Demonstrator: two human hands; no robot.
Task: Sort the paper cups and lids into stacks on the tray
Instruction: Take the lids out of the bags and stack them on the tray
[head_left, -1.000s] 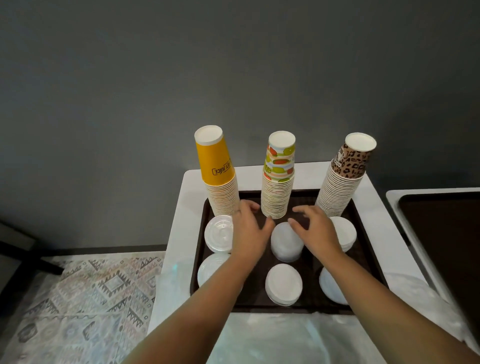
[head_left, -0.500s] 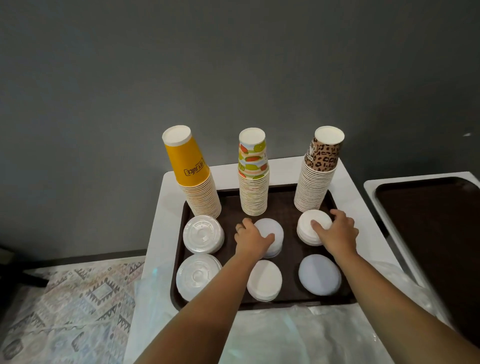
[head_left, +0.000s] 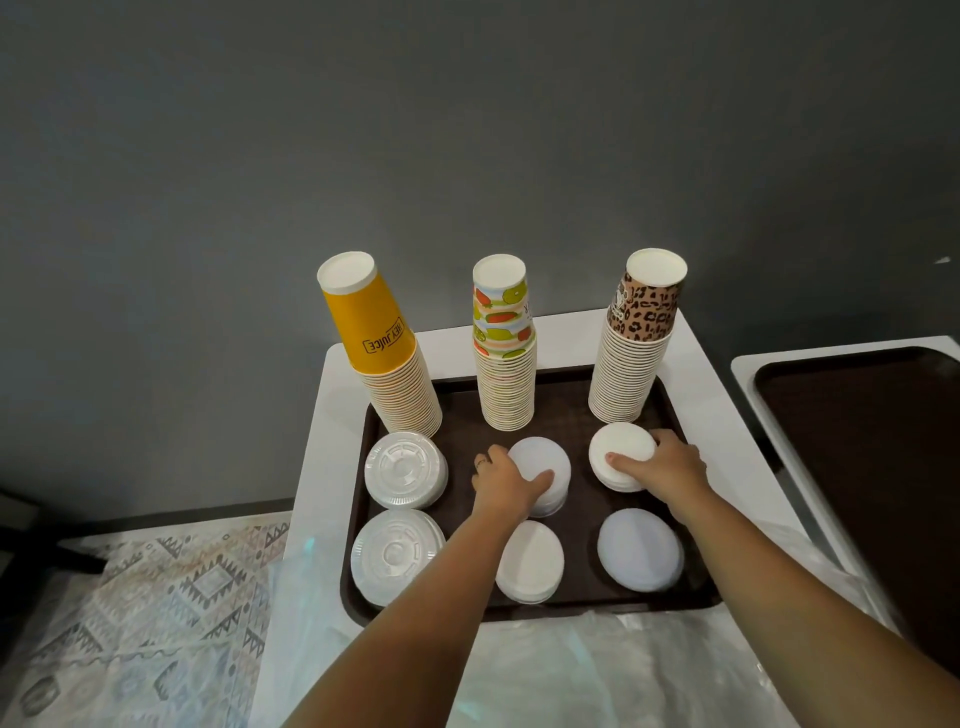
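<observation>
From the head camera, a dark brown tray (head_left: 670, 410) is seen on a white table (head_left: 332, 415) against a grey wall. Three upside-down cup stacks are lined along the tray's far edge: a yellow cup stack (head_left: 387, 358) at the left, leaning slightly, a fruit-patterned cup stack (head_left: 504, 353) in the middle, and a leopard-print cup stack (head_left: 631, 348) at the right. Six lid stacks are laid out in two rows nearer the camera. The middle far lid stack (head_left: 550, 467) is gripped from its left side by the left hand (head_left: 506, 480), with the thumb laid across its top. The right far lid stack (head_left: 621, 452) is held from its right side by the right hand (head_left: 660, 462), fingers curled round the rim and thumb on top. Two clear ribbed lid stacks (head_left: 405, 470) are seen at the left, a white lid stack (head_left: 530, 561) at the near middle, and a pale lid stack (head_left: 639, 556) at the near right. A second tray (head_left: 857, 441) is seen at the far right, and clear plastic sheeting (head_left: 597, 670) lies over the table's near end.
</observation>
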